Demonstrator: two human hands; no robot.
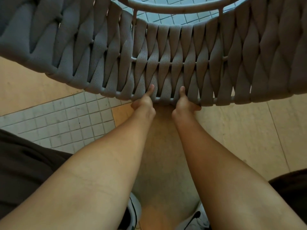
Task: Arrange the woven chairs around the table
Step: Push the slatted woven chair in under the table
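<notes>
A grey woven chair (166, 52) fills the upper half of the head view, its curved backrest of wide twisted straps facing me. My left hand (143, 102) and my right hand (184, 103) grip the backrest's top rail side by side at its middle, thumbs pressed on the straps and fingers curled under the rail. A curved grey frame tube (174, 7) of the chair shows at the top. No table is in view.
The floor below is beige slabs (240, 130) with a patch of small pale square tiles (66, 122) to the left and more beyond the chair. My two white-and-black shoes (132, 211) stand at the bottom.
</notes>
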